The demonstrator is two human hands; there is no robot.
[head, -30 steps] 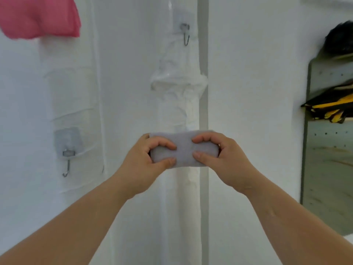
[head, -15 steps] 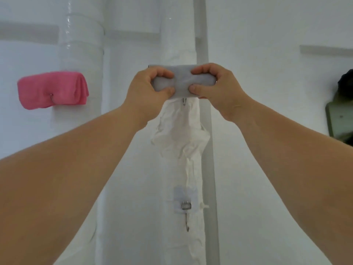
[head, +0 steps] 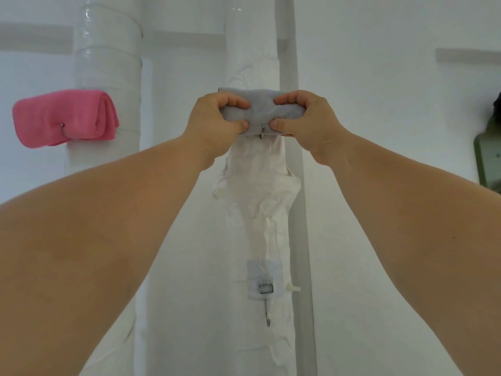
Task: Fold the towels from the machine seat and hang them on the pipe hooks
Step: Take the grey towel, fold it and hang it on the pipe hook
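— Lifting the grey towel [head: 261, 109] from mid-frame, were they?
— Yes; within a second it rose to the upper hook [head: 262, 131] on the wrapped pipe [head: 252, 50], upper centre. The left hand [head: 214, 123] and right hand [head: 303, 118] each pinched an end, the hook's tip showing at its lower edge.
— Nearly hung?
— Probably. The pink towel [head: 65, 118], upper left, already hung; the lower hook [head: 267, 308] was bare.

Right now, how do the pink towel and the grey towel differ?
Colour: the pink towel is bright pink, the grey towel pale grey. The pink towel hangs untouched on the left pipe; the grey towel sits against the middle pipe, gripped by the left hand and right hand. Shared: both are folded, each with a hook tip showing at its lower edge.
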